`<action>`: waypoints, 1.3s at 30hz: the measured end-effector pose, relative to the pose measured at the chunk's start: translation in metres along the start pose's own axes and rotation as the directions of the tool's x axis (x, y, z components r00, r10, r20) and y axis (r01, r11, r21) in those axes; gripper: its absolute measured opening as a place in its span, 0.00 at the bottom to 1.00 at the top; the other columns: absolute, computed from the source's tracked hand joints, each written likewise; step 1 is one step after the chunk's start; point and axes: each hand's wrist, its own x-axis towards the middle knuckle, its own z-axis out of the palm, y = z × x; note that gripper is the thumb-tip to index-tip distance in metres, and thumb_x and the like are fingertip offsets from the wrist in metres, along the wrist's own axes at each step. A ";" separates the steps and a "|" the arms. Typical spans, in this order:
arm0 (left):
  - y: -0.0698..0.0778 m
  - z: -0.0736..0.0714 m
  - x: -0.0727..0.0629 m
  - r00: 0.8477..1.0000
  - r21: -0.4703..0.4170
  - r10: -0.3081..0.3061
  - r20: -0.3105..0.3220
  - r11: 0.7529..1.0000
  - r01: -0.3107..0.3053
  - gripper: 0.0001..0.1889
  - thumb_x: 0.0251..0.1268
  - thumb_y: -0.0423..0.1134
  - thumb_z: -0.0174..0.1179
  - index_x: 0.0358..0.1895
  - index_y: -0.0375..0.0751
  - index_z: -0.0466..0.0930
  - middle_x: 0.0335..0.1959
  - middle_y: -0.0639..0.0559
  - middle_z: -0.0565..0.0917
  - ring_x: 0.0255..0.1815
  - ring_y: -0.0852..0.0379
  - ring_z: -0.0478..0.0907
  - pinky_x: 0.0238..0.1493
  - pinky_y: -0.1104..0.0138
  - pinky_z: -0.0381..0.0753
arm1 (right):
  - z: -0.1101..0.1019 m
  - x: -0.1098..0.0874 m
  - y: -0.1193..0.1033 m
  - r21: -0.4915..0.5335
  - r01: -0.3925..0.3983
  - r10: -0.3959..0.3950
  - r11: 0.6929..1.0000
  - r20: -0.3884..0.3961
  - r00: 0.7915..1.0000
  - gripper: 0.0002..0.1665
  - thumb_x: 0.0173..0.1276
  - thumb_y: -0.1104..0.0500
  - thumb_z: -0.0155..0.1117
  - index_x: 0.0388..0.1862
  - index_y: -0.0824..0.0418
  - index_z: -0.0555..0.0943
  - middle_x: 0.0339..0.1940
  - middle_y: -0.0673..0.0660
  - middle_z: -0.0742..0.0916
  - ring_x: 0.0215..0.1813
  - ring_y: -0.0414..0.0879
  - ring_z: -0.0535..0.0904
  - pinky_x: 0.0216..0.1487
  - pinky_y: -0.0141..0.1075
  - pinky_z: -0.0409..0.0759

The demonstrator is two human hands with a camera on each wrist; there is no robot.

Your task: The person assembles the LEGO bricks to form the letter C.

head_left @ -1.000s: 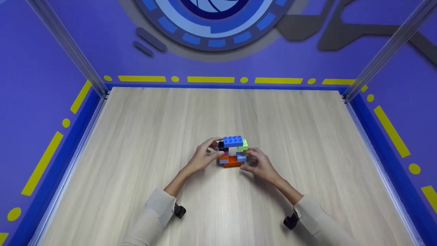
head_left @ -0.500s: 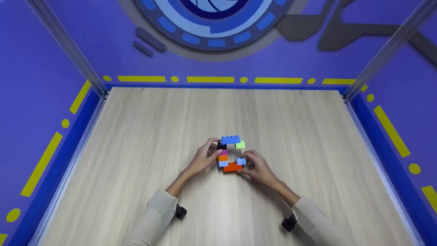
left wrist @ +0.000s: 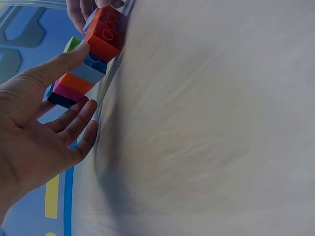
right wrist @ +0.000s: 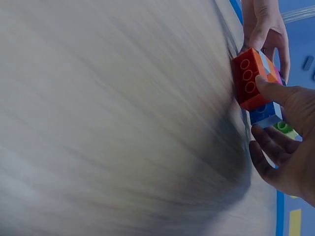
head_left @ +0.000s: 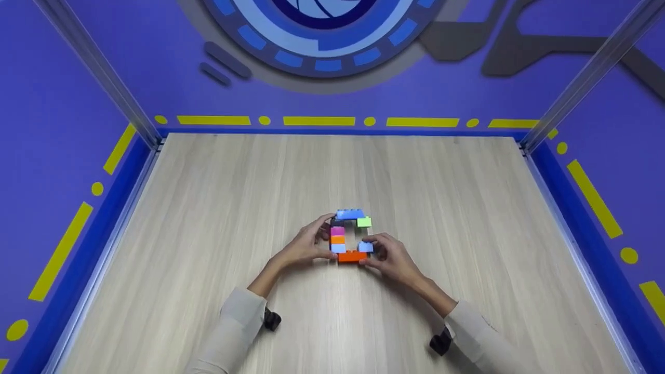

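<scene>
A pale wooden tabletop (head_left: 208, 234) is being enclosed by purple walls (head_left: 52, 104). Yellow dashes and dots (head_left: 318, 121) are being shown along the blue border (head_left: 337, 131). A round blue and white emblem (head_left: 322, 31) is being displayed on the back wall.

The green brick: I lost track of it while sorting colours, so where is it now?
In the head view the green brick sits at the far right corner of the brick frame, under the blue brick, just beyond the right hand.
</scene>
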 end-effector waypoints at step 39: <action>-0.006 -0.009 0.024 0.999 0.091 -0.034 -0.042 0.995 0.038 0.45 0.49 0.35 0.74 0.70 0.30 0.60 0.50 0.36 0.77 0.37 0.44 0.75 0.37 0.72 0.71 | -0.002 0.015 0.004 0.036 -0.020 0.023 0.999 -0.085 0.996 0.25 0.55 0.56 0.75 0.51 0.61 0.81 0.45 0.58 0.84 0.38 0.49 0.79 0.39 0.34 0.78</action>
